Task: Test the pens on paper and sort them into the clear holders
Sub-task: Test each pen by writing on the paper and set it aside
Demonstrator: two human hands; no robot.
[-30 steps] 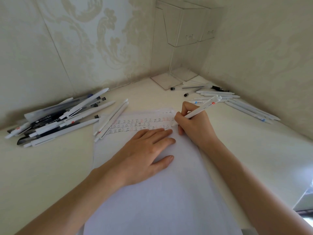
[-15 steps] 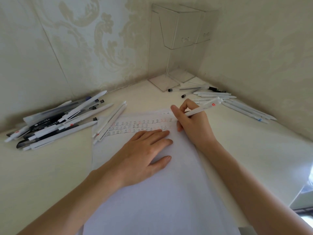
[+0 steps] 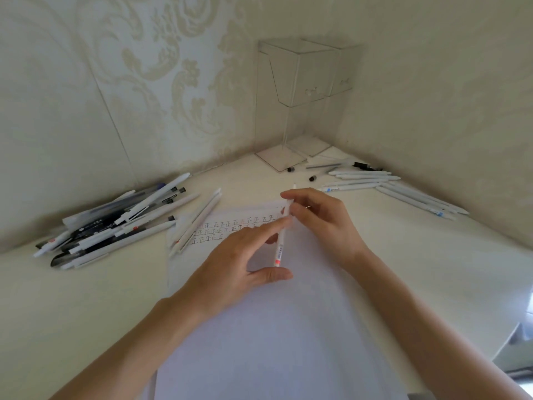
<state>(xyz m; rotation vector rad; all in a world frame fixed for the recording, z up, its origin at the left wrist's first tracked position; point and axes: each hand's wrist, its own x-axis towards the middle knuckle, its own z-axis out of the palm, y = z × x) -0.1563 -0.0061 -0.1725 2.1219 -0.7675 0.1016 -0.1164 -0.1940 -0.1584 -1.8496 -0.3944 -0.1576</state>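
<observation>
The white pen with the red band (image 3: 280,244) is held clear of the paper (image 3: 259,327), tip pointing away from the person. The right hand (image 3: 323,223) pinches its upper barrel. The left hand (image 3: 230,264) has a forefinger on the mid-barrel and the thumb against the lower end.

Three rows of test marks (image 3: 230,226) cover the top of the sheet, so testing is judged well advanced. Two white pens (image 3: 199,217) lie across the sheet's left edge, and a mixed pile of pens (image 3: 115,226) lies further left on the bench (image 3: 403,269). A row of white pens (image 3: 389,183) lies to the right.

The clear holders (image 3: 294,96) in the corner show no pens inside. Sorting into them appears not yet started.
</observation>
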